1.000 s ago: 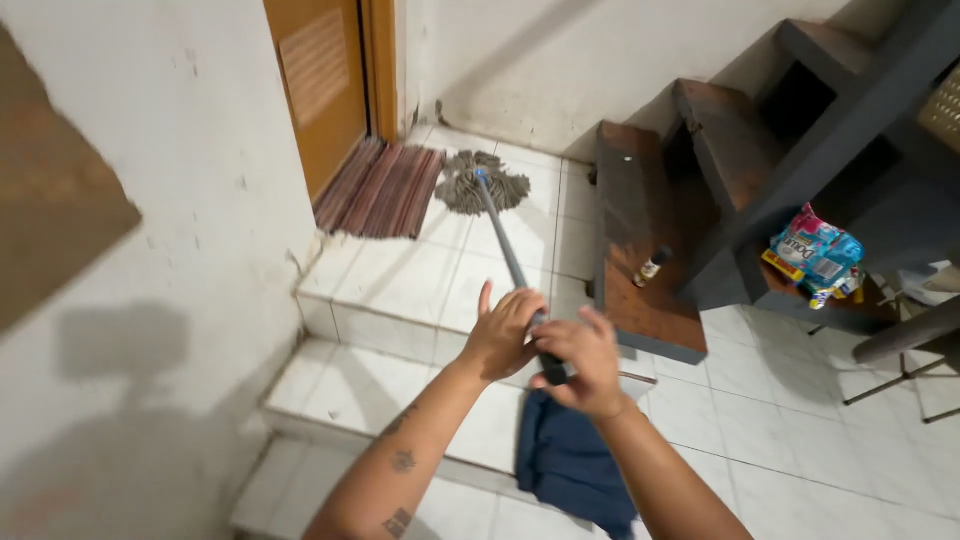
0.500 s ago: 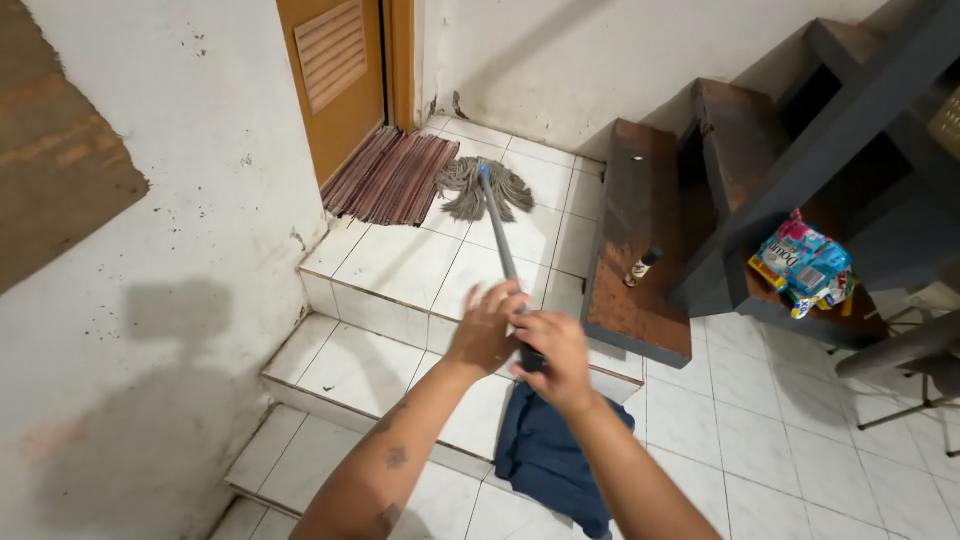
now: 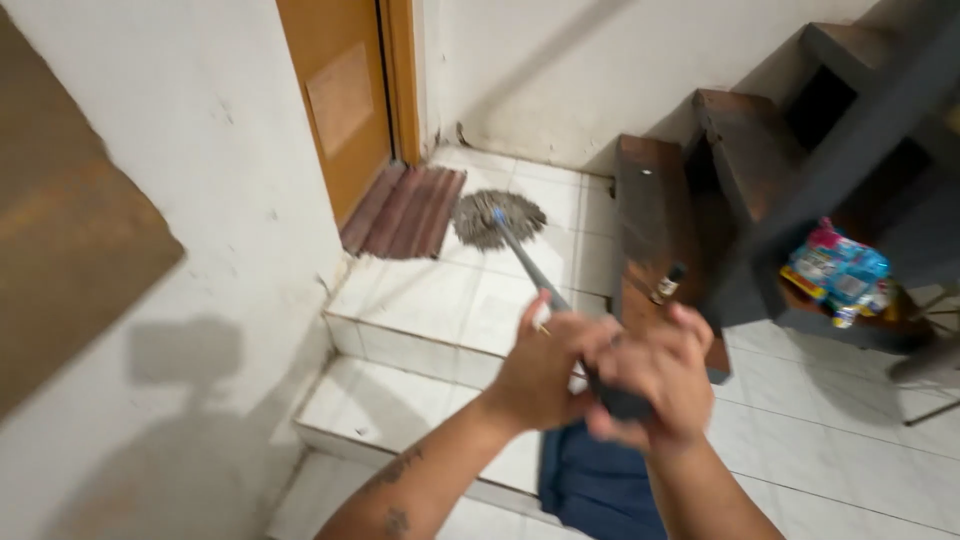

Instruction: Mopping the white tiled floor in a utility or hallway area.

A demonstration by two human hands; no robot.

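Hands of the person meet in the middle of the head view, both forearms coming up from the lower edge. The left hand is in front, its fingers curled around the mop handle, with the thumb raised along the pole. The right hand sits just behind it and is clenched on the dark grip at the end of the same handle. The two hands touch each other.

The handle runs away from the hands, slanting up and to the left, to the grey mop head, which lies flat on the upper tiled landing. The mop head is just beside a striped doormat in front of an orange door. Under the hands a dark blue cloth lies over the lower step. To the right is a wooden stair with a small bottle on it, and a colourful packet farther right. The picture is somewhat blurred.
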